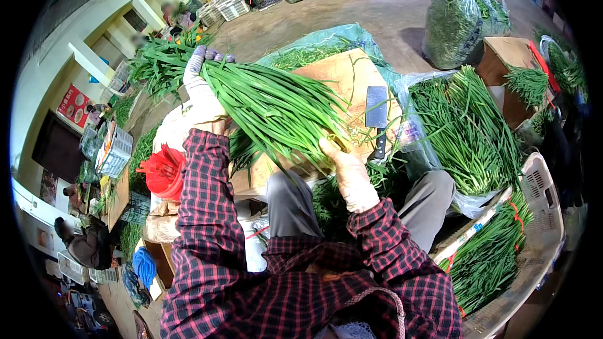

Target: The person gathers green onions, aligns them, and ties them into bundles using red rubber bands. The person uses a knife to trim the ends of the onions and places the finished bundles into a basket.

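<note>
A large bunch of garlic chives point(278, 108) stretches between my gloved hands, above a wooden board point(339, 73). My left hand point(201, 87) is wrapped around the leafy end at the upper left. At the pale stem end, my right hand point(349, 174) grips the bunch with the thumb on top. A cleaver point(376, 108) with a black handle lies flat on the board, right of the stems. Small trimmings point(360, 134) are scattered beside the blade. More dark green leaves show beneath the bunch, partly hidden by it.
On the right, an open plastic bag point(464, 132) holds loose chives, above a plastic crate point(541, 240) with tied bundles. A red plastic container point(165, 174) stands by my left forearm. Full clear bags point(454, 33) sit on the floor beyond. Other people point(85, 245) sit at the left.
</note>
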Available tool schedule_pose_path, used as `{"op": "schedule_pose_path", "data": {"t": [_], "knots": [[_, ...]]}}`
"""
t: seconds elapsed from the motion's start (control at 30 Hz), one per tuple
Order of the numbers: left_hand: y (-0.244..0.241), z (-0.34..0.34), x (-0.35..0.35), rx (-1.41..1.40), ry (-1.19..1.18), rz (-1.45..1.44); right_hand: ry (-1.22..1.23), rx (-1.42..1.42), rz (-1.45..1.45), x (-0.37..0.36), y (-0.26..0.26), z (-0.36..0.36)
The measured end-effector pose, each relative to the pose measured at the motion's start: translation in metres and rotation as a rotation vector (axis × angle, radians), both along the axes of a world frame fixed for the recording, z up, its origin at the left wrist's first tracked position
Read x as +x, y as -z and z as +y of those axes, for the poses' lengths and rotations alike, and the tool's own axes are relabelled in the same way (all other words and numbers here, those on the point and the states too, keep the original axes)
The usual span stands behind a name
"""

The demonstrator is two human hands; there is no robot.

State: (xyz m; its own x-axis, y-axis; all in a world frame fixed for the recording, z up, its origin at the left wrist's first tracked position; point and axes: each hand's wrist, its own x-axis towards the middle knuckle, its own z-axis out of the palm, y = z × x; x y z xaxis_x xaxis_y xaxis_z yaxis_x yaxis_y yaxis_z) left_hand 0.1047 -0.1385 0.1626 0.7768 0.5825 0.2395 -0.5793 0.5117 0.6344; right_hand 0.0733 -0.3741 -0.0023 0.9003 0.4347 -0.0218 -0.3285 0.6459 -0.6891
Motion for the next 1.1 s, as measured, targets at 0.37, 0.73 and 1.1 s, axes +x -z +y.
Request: {"op": "schedule_pose_path", "data": {"t": [0.37, 0.73, 1.1], "knots": [[0.015, 0.038, -0.007, 0.032, 0.043, -0.092, -0.192, 0.054, 0.085, -0.026, 0.023, -0.077], [0.015, 0.018, -0.011, 0.01, 0.241, -0.136, -0.088, -0.273, -0.188, 0.028, -0.01, -0.022], [0.011, 0.048, -0.022, 0.05, 0.195, -0.181, -0.074, -0.168, -0.234, 0.019, -0.007, -0.049]]}}
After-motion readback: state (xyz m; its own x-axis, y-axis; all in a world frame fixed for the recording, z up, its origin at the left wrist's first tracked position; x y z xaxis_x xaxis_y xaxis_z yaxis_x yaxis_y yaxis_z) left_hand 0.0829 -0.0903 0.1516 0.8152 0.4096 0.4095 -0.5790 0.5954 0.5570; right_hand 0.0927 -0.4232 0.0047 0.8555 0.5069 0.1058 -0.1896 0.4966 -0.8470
